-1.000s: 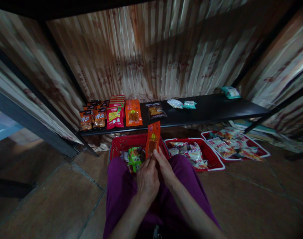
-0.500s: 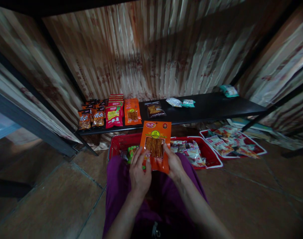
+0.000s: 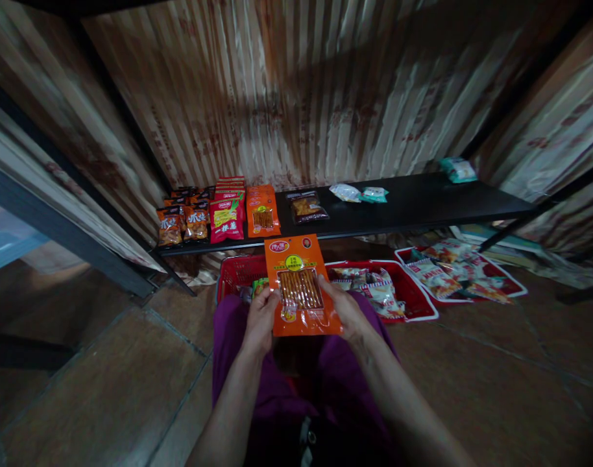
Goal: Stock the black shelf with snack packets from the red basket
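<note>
An orange snack packet (image 3: 299,319) with a clear window is held upright over my lap, front towards me. My left hand (image 3: 261,319) grips its left edge. On the opposite edge, my right hand (image 3: 344,310) is closed round the side. Behind it, similar orange packets (image 3: 263,211) lie in a row on the black shelf (image 3: 403,207). Pink-red packets (image 3: 227,217) are left of them, and small orange-brown bags (image 3: 170,226) stand farther left. A dark packet (image 3: 307,207) lies to the right of the orange row.
Red baskets with snack bags (image 3: 381,292) stand on the floor under the shelf's front edge, one more basket (image 3: 513,285) to the right. White and teal packets (image 3: 374,194) lie on the shelf, another teal one (image 3: 458,170) at its right end. Metal legs (image 3: 172,272) hold the shelf.
My left hand has moved from the packet's front to its left edge. The held packet has shifted slightly left and shows its whole front. The camera view has shifted a little.
</note>
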{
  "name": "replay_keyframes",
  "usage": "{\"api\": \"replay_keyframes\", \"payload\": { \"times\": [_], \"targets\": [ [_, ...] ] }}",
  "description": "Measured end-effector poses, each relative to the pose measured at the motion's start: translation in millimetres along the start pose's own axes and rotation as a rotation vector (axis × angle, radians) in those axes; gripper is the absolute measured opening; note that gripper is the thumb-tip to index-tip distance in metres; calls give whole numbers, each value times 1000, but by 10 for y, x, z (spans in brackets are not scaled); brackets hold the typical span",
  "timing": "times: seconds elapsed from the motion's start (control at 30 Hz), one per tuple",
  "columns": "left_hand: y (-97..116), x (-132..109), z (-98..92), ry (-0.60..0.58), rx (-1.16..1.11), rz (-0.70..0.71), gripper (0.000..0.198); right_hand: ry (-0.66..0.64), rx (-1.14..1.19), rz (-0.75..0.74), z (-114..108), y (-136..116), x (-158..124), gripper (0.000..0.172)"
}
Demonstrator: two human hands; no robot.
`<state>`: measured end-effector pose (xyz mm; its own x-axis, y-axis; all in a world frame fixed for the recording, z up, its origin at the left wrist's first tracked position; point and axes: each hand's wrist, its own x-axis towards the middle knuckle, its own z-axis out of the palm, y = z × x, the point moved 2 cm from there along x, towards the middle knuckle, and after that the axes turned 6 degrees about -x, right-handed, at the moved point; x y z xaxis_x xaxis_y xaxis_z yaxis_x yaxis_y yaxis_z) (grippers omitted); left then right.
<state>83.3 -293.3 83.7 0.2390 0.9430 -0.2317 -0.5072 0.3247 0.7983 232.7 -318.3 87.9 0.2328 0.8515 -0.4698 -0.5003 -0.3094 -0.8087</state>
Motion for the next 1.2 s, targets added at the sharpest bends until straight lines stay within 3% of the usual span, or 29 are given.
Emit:
{"api": "replay_keyframes", "payload": {
  "times": [0.27,0.8,1.2],
  "targets": [
    [2,28,-53,112,-60,1,36,-111,36,-29,37,8,-26,15],
    [56,146,-171,187,-74,65,35,-349,-34,-129,6,74,-113,51],
    [57,146,-160,212,-88,37,36,-355,-33,-139,-4,85,-112,50]
  ]
}}
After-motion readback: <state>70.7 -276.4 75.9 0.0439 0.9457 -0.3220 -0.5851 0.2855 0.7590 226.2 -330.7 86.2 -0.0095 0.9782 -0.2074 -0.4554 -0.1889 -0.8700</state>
